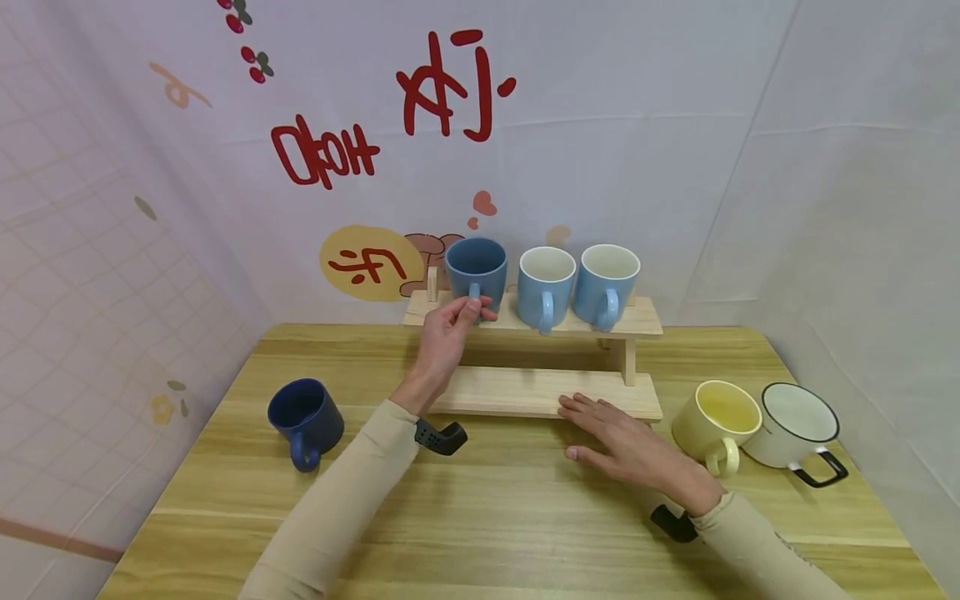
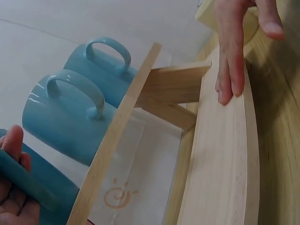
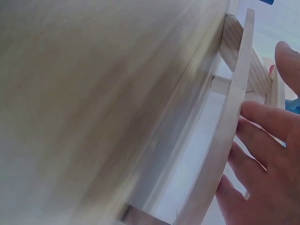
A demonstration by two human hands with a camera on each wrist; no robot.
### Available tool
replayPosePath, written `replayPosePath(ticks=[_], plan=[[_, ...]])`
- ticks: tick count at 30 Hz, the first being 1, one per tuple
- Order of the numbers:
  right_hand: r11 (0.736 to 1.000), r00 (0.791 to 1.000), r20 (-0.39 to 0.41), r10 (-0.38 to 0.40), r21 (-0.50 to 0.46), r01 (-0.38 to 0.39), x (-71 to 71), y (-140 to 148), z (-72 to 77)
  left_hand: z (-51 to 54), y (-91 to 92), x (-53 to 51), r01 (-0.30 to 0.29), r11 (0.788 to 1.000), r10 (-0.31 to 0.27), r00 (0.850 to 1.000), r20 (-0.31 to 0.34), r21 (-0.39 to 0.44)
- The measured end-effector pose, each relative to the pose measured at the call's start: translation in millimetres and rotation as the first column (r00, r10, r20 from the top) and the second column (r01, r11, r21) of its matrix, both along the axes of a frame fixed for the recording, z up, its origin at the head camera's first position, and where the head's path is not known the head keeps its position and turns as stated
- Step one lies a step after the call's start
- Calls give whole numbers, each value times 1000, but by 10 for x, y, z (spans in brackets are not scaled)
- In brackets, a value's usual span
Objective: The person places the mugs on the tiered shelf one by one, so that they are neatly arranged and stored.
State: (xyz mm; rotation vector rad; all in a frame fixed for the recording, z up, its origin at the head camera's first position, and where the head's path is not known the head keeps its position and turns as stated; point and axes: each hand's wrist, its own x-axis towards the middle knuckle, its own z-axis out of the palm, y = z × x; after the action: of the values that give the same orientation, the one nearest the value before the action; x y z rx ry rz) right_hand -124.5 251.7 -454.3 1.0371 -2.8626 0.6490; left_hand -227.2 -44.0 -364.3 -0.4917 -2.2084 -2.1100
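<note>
On the top tier of a two-level wooden rack (image 1: 540, 392) stand a darker blue mug (image 1: 477, 258) at the left and two light blue mugs, one in the middle (image 1: 536, 300) and one at the right (image 1: 597, 293). My left hand (image 1: 444, 337) pinches the handle of the darker blue mug, which stands upright. In the left wrist view that handle (image 2: 28, 180) lies between thumb and fingers. My right hand (image 1: 626, 446) rests with straight, spread fingers on the front edge of the lower tier, holding nothing. Its fingertips touch the board (image 3: 229, 122) in the right wrist view.
A navy mug (image 1: 306, 421) stands on the table at the left. At the right are a yellow mug (image 1: 716, 421) and, beside it, a white mug (image 1: 798, 425) with a black rim and handle. A printed cloth (image 1: 637, 167) hangs behind the wooden table (image 1: 510, 517).
</note>
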Motion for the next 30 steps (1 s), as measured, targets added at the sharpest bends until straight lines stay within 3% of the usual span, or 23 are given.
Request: replayPosePath(ticks=[11,19,26,30], plan=[[1000,999,-48,12,-11,-13,8,-5,-29,-67,-116,75,12,995,-13,1000,-16,-95],[1000,998,-58,4,5,-4,11,-15,-12,-178,-289,252,-5,994,-3,997,-77,-105],[1000,998,-56,15,8,-14,12,-18,-15,-274,-567,440,-23,989,8,995,-99,-146],[1000,999,-48,13,10,-13,9,-16,0,-285,-738,540,-25,989,4,990,-142,-149]])
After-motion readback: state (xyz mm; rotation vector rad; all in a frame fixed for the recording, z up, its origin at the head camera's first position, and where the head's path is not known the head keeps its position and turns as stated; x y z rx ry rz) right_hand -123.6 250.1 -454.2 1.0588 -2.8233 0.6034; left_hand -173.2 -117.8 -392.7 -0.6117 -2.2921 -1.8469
